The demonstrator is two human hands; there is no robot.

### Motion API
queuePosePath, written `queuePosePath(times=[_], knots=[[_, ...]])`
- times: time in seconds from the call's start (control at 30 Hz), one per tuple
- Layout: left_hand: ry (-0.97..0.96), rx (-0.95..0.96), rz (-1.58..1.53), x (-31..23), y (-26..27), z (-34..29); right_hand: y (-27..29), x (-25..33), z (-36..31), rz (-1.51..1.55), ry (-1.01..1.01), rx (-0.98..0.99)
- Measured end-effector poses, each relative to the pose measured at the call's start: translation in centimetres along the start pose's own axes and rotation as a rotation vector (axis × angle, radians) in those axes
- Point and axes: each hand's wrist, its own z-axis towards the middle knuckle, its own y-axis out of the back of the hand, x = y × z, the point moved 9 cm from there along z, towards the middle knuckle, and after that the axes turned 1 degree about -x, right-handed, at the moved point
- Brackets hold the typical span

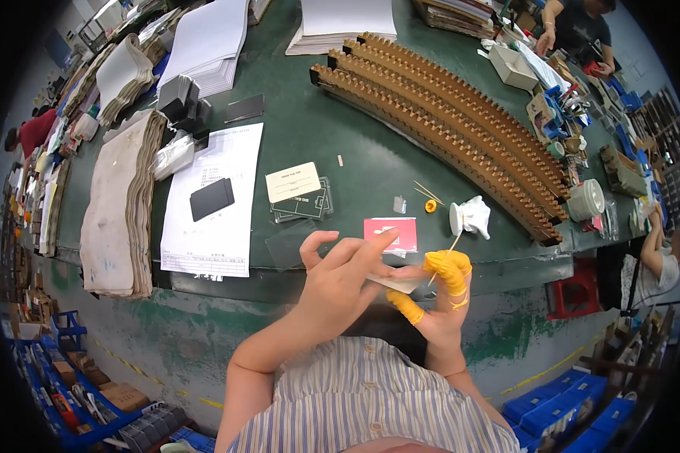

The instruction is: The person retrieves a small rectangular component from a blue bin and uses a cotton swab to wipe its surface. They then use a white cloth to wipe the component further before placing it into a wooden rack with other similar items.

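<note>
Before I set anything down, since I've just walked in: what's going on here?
A person's right hand holds a flat piece at the edge of a green table; the left hand, fingers spread, is right at it. A thin stick juts from the right fingers, some in yellow covers. A red card lies beyond.

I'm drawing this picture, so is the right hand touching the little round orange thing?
Apart: the head view shows green tabletop between the right hand and the little round orange thing.
</note>
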Motion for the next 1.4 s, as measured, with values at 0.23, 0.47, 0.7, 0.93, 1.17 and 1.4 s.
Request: queuePosePath(times=[0.23,0.47,0.7,0.93,1.17,1.4], knots=[[0.026,0.065,-0.101,-0.5,0.3,0.6,0.6,-2.3,-1.2,0.46,-0.124,-0.182],[0.16,0.026,-0.46,1.1,0.8,-1.3,1.0,-2.3,-2.7,0.671,-0.165,-0.24],[0.137,-0.1,-0.578,1.4,2.4,-3.9,0.1,-1.1,-3.6,0.671,-0.131,-0.238],[0.104,-0.213,-0.6,2.1,3.5,-4.8,-1.1,-0.5,-3.5,0.678,-0.125,-0.237],[0.22,-0.265,-0.727,3.7,2.3,-5.2,-1.3,0.1,-3.0,0.516,-0.055,-0.202],[0.343,-0.202,-1.105,4.1,0.7,-5.0,-2.8,-1.4,-3.2,0.715,-0.139,-0.228]])
